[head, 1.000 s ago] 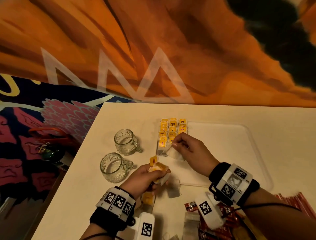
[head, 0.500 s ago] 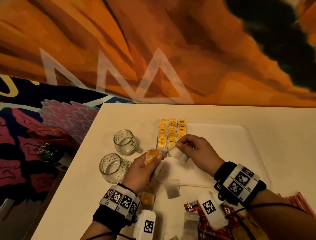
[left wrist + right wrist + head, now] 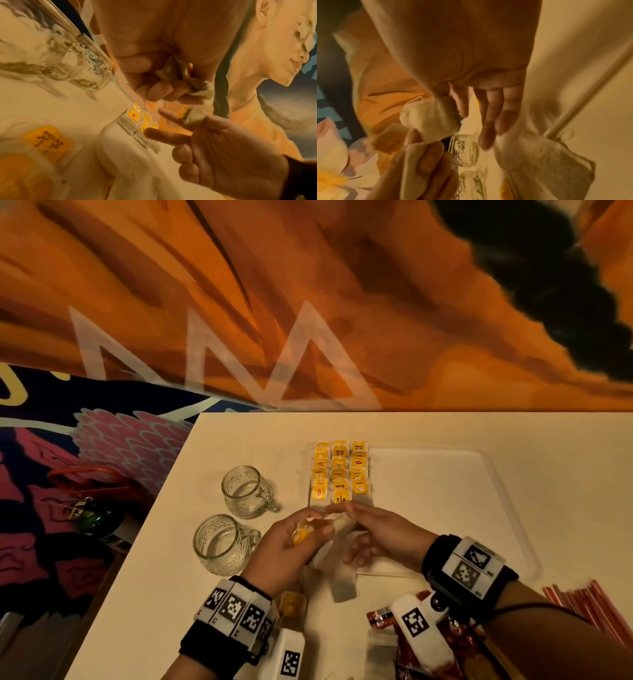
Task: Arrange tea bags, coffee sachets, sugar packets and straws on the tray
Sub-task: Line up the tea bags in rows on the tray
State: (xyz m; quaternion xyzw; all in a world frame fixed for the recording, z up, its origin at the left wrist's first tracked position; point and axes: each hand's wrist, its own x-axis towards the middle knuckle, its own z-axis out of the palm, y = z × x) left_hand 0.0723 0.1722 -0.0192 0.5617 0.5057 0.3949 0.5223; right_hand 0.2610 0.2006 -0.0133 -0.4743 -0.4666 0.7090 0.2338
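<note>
Tea bags with yellow tags (image 3: 339, 470) lie in three neat rows at the left end of the white tray (image 3: 479, 508). Just in front of them my left hand (image 3: 308, 529) grips a crumpled bunch of tea bags (image 3: 171, 75) in its curled fingers. My right hand (image 3: 346, 513) meets it and pinches one tea bag (image 3: 433, 119) between thumb and forefinger, its other fingers spread. Below the hands, a loose tea bag (image 3: 344, 587) lies on the table. Red sachets (image 3: 380, 618) and red straws (image 3: 582, 601) lie near the front edge.
Two empty glass mugs (image 3: 248, 491) (image 3: 222, 542) stand left of the tray, close to my left hand. A yellow tag (image 3: 291, 604) lies by my left wrist. The table's left edge drops to a patterned floor with an orange-handled object (image 3: 85, 474).
My right hand has drawn back from the rows on the tray. My left hand has moved up to meet it, and the right now pinches a bag at the left hand's bunch.
</note>
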